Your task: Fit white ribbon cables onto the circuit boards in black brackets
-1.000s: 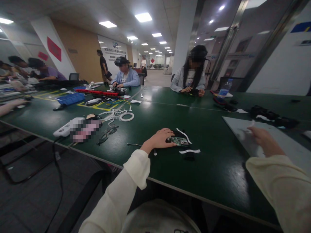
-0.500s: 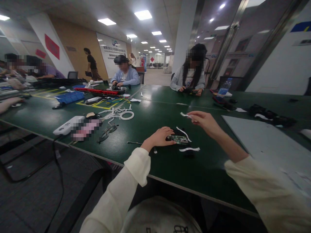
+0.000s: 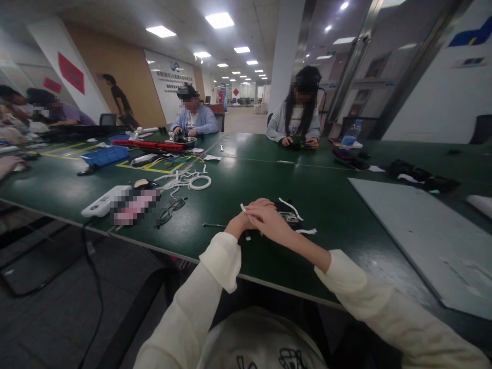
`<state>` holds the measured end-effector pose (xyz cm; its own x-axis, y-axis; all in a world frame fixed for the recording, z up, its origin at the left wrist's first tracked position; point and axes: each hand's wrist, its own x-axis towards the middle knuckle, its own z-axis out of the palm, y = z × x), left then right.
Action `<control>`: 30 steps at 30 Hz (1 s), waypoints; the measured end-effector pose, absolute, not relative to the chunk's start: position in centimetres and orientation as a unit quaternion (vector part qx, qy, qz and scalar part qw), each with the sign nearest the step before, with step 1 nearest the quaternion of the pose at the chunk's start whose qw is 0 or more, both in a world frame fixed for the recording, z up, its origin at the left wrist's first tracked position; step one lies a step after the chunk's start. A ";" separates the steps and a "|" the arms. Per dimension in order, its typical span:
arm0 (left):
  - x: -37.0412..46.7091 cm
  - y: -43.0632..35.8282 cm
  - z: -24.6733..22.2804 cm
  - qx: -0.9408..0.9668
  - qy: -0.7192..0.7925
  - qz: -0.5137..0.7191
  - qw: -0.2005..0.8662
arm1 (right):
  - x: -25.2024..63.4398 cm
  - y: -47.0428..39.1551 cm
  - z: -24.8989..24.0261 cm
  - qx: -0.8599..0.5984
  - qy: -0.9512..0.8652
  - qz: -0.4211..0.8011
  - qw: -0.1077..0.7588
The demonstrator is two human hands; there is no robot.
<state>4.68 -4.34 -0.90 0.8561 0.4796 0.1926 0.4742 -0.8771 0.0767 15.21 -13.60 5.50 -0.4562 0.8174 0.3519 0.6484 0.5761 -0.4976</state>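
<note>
My right hand (image 3: 271,223) is closed in a pinch on a short white strip (image 3: 243,207), whose end sticks out past the fingertips. It crosses over my left hand (image 3: 240,224) and covers much of it. Under it, my left hand holds the left side of a green circuit board (image 3: 289,217) in a dark casing; most of its fingers are hidden. One curved white strip (image 3: 292,208) runs along the board's far right edge. Another white strip (image 3: 306,231) lies just right of my right wrist. A thin dark cable (image 3: 215,225) reaches out to the left.
Glasses (image 3: 171,211), a white ring (image 3: 200,182) with tangled white strips, a white device (image 3: 106,201) and a blue tray (image 3: 105,156) lie leftward. A grey board (image 3: 418,230) covers the table's right side. Two people sit across the table; a bottle (image 3: 351,134) stands at the far right.
My right hand has swung left and down with the white strip, from beyond the circuit board to over my left hand. My left hand stays at the board.
</note>
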 end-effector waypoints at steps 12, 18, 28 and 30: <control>4.9 -7.1 2.2 0.951 0.246 0.180 0.063 | 28.9 -12.2 7.0 -0.600 -0.743 0.008 0.298; 5.3 -7.7 2.9 0.949 0.267 0.168 0.027 | 42.2 -11.1 1.0 -0.836 -0.514 -0.131 0.142; 5.7 -7.9 2.9 0.945 0.289 0.151 -0.003 | 44.8 -10.2 -1.4 -0.820 -0.539 -0.090 0.171; 5.7 -7.8 3.0 0.947 0.286 0.146 0.009 | 44.7 -10.4 -1.1 -0.812 -0.547 -0.091 0.181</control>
